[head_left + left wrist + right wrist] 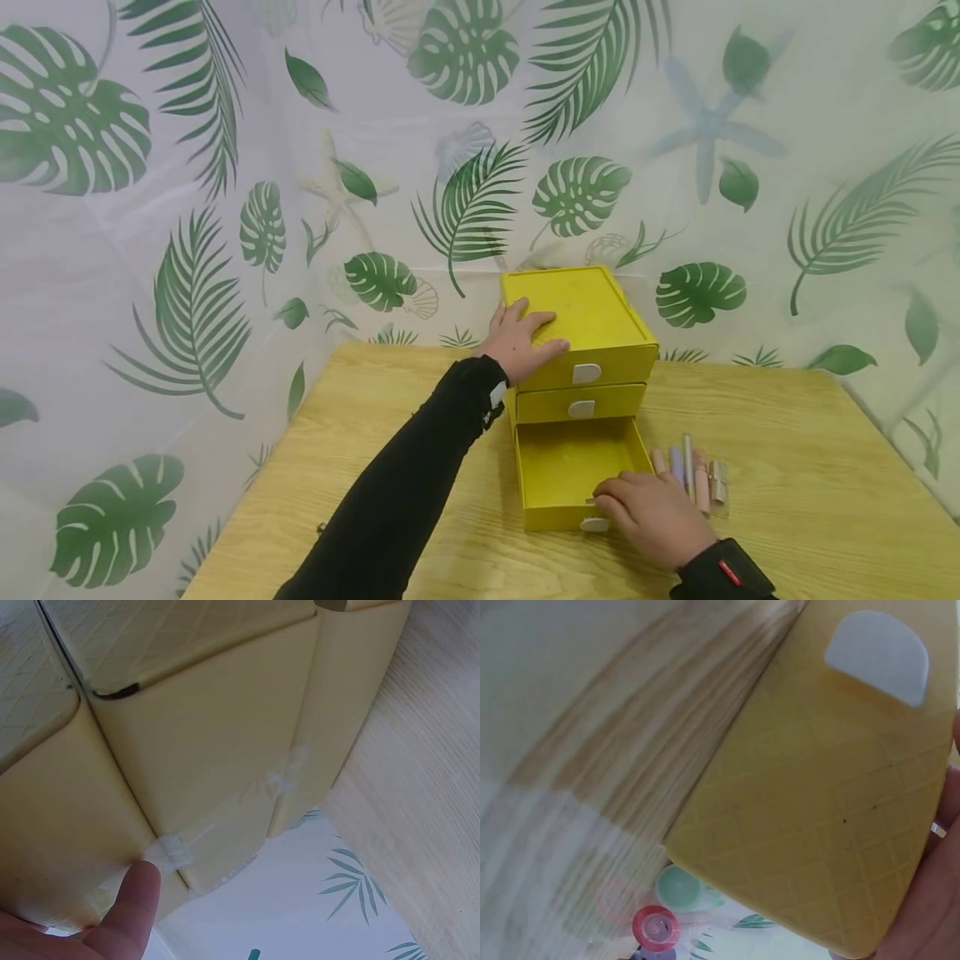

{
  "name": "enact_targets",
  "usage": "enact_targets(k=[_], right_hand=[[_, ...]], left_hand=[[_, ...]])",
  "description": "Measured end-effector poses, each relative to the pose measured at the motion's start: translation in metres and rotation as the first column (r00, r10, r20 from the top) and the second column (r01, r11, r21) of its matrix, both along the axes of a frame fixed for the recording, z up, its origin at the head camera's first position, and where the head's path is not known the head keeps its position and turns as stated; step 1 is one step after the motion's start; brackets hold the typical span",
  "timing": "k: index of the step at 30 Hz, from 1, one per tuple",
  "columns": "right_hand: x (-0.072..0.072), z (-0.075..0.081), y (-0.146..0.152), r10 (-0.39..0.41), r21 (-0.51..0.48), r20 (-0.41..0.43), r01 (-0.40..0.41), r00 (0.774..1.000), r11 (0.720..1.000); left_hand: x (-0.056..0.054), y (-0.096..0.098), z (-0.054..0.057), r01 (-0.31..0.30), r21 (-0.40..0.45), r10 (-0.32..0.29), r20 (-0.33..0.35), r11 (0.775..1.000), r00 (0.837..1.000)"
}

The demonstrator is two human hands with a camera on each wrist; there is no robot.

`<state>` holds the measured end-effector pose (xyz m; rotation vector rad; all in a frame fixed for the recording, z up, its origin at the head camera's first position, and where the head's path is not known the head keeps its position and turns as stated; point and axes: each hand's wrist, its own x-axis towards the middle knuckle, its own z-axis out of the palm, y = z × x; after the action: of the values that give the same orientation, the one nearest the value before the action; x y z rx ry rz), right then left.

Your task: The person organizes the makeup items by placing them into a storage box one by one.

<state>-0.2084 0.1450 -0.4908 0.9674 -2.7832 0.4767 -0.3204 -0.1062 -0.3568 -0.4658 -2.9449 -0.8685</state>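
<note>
A yellow drawer unit (573, 308) stands on the table, its bottom drawer (573, 458) pulled out and bare inside. My left hand (517, 342) rests on the top's left front corner with fingers spread; in the left wrist view its thumb (135, 907) lies against the unit near clear tape. At the bottom drawer's right front corner, my right hand (656, 512) grips the front wall, fingers curled over the rim. Below that rim is a white tab handle (595, 525). The right wrist view shows the drawer front (802, 802) with a small silvery bit beside the fingers (930, 870).
Several slim pastel tubes (687, 467) lie right of the drawer, beside my right hand; the right wrist view shows their round green and red ends (656, 928). Two upper drawers (615, 402) are closed. A leaf-printed sheet (375, 208) hangs behind the wooden table (810, 467).
</note>
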Motion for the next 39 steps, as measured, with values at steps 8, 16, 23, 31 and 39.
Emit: enact_targets(k=[8, 16, 23, 31, 39], right_hand=[[-0.001, -0.002, 0.001, -0.008, 0.008, -0.014, 0.008, 1.0, 1.0], [0.0, -0.002, 0.0, -0.055, 0.03, 0.016, 0.054, 0.998, 0.998], [0.0, 0.004, 0.005, -0.005, -0.039, 0.066, 0.007, 0.998, 0.999], [0.001, 0.019, 0.016, -0.044, -0.155, 0.186, 0.074, 0.981, 0.985], [-0.004, 0.022, 0.036, -0.176, -0.152, 0.175, 0.203, 0.969, 0.967]], left_hand=[[0.001, 0.0, 0.0, -0.007, 0.013, 0.007, 0.001, 1.0, 1.0], [-0.004, -0.001, -0.004, -0.012, 0.002, 0.012, 0.011, 1.0, 1.0], [-0.008, 0.0, -0.008, -0.022, 0.011, 0.022, 0.02, 1.0, 1.0], [0.001, 0.001, -0.001, -0.011, 0.003, 0.011, 0.001, 1.0, 1.0], [0.002, 0.001, 0.0, -0.007, -0.003, 0.007, -0.002, 1.0, 1.0]])
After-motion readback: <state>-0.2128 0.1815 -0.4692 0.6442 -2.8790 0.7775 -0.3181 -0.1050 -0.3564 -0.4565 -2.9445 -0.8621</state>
